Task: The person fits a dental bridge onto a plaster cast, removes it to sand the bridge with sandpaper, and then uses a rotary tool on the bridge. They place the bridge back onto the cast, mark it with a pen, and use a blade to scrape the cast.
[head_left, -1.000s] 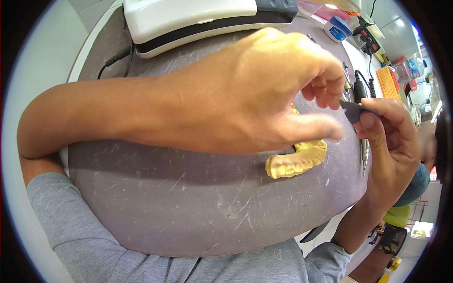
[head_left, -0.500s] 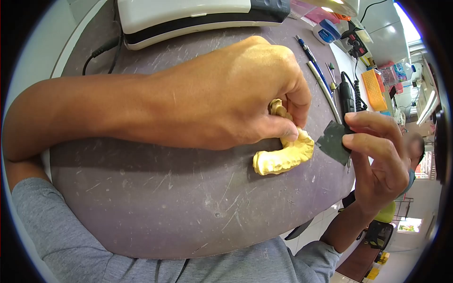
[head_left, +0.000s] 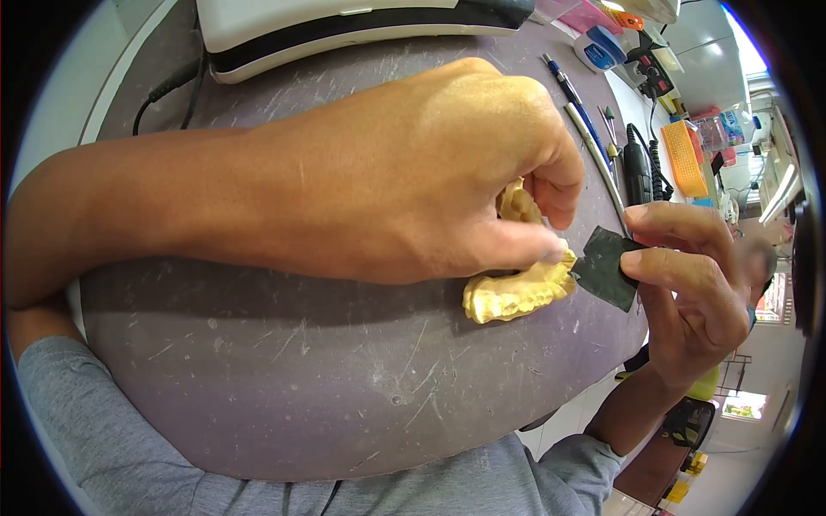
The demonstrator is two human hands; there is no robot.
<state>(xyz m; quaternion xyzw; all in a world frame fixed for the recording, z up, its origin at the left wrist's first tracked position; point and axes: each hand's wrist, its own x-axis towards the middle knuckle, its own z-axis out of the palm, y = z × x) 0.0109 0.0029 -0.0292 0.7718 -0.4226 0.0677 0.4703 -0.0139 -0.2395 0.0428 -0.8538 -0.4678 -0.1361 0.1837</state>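
The scratched grey table [head_left: 387,370] carries a yellow dental cast [head_left: 518,295], slim tools [head_left: 595,156], a machine [head_left: 361,33].

From nearly edge-on, the dark sheet [head_left: 609,268] has turned its broad face outward in the right fingers [head_left: 680,224]. The left fingers [head_left: 561,185] have come down around the yellow cast [head_left: 516,297], their thumb since shifting nearer the sheet.

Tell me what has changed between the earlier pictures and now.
The left hand has drawn leftward from the sheet to the yellow plaster dental cast; whether it grips the cast is unclear. The right hand has turned the thin dark green sheet flatter to view and brought it nearer the cast. The cast and the white-and-black machine look unmoved.
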